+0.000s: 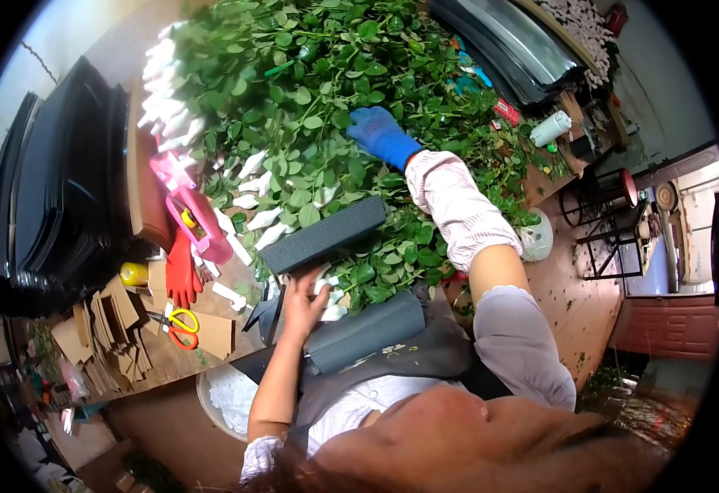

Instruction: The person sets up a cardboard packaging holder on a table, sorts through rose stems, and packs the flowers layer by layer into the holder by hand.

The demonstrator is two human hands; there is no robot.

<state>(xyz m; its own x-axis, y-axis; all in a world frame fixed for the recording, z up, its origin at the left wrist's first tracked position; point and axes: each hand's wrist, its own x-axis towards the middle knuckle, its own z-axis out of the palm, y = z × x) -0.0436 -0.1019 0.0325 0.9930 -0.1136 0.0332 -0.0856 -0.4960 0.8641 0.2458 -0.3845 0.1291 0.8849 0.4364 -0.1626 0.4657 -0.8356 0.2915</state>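
Note:
My bare left hand [300, 304] is at the near edge of the table, its thumb apart from the fingers. It lies beside white-sleeved flower heads [332, 304], under the edge of a dark ribbed sheet [324, 235]. My right hand [378, 135], in a blue glove, reaches over a big heap of leafy green stems [310, 123]; its fingertips sink among the leaves, so their grip is hidden. A second dark ribbed piece [366, 331], bent into a curve, rests against my apron below the left hand. More white-sleeved heads [265, 218] poke out along the heap's left side.
Left on the table are a pink tape dispenser [199, 222], a red glove [183, 271], scissors [183, 324] and cardboard pieces [113, 329]. Black sheets [64, 181] stand stacked at far left, others [507, 49] at the back right. A white tub [226, 403] stands below the table.

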